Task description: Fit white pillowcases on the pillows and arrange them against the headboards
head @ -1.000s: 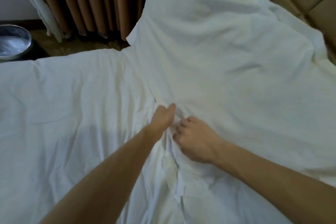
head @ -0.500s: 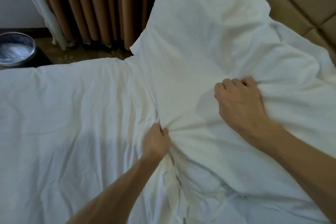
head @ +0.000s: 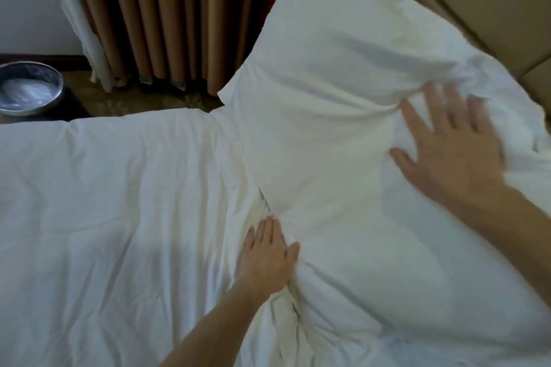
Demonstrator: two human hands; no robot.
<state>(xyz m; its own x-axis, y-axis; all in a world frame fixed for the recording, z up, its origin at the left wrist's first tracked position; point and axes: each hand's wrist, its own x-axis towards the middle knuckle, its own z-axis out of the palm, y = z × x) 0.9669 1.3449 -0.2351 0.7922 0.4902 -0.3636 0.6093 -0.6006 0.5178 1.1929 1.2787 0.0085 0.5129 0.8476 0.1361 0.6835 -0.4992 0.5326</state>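
Note:
A big pillow in a white pillowcase lies across the bed, its far end up by the tan headboard. My left hand lies flat with straight fingers against the pillow's near left edge, where the cloth bunches. My right hand is spread wide, palm down, on the pillow's right side; it is blurred. Neither hand holds any cloth. A crumpled fold of white fabric sits just beyond my right fingers.
A white duvet covers the bed to the left. Brown curtains hang behind the bed, with a white sheer beside them. A metal bin with a liner stands on the floor at far left.
Both hands have let go of the cloth they gripped and now lie flat. My right hand moved right and farther up the pillow; my left hand slid slightly nearer along the pillow's edge.

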